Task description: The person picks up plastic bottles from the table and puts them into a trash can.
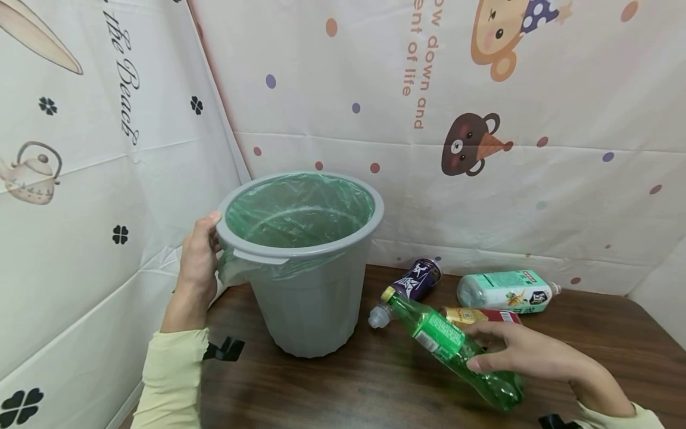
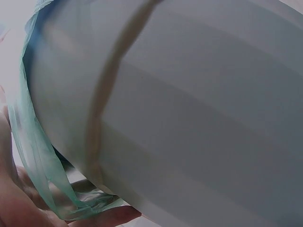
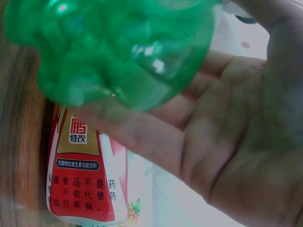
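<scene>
My left hand grips the rim of a grey trash bin at its left side. A thin green bag lines the bin and folds out over the rim; in the left wrist view its loose edge hangs by the fingers. At the right, my right hand holds a green plastic bottle near its base, thumb on the near side. The bottle is tilted, its yellow cap toward the bin. Partly hidden behind it lies a red and gold drink bottle.
Behind the green bottle, a dark purple bottle lies near the wall sheet. A clear bottle with a turquoise and white label rests farther right. One clear cap shows beside the bin. Printed sheets hang around the brown wooden table.
</scene>
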`<state>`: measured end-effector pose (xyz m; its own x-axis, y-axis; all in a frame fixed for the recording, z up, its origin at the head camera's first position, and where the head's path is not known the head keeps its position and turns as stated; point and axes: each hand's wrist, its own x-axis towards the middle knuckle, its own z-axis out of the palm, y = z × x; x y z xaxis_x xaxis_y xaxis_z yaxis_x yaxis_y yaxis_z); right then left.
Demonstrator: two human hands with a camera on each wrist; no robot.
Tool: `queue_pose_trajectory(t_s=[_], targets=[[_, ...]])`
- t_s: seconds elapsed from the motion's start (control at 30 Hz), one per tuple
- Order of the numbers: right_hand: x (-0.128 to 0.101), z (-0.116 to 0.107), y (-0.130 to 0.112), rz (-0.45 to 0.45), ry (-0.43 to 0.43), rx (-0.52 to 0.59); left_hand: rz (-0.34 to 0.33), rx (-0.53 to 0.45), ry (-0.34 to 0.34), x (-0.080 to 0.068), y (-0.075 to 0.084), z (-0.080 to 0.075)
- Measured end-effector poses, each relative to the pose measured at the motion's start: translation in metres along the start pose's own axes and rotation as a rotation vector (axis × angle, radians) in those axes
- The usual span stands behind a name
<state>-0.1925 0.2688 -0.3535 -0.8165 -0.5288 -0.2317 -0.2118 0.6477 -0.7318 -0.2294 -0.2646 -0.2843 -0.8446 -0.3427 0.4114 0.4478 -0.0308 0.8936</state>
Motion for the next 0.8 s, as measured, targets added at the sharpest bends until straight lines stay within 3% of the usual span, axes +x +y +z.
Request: queue_pose_trajectory(t_s=[0.4,0.63,0.8], targets=[[0.0037,0.0022,-0.0006,-0.057,-0.012,0.087,-0.014,-0.005,-0.003,0.0002,-0.0003,0.0004],[0.0068,0.0021,-0.0049,-0.045,-0.08,0.365,-0.002,-0.015,-0.011,0.0005,-0.0003,0.0009],[0.0067,0.002,-0.0088,-0.084,-0.086,0.417,-0.013,-0.019,-0.006,0.0005,-0.0001,0.0004]])
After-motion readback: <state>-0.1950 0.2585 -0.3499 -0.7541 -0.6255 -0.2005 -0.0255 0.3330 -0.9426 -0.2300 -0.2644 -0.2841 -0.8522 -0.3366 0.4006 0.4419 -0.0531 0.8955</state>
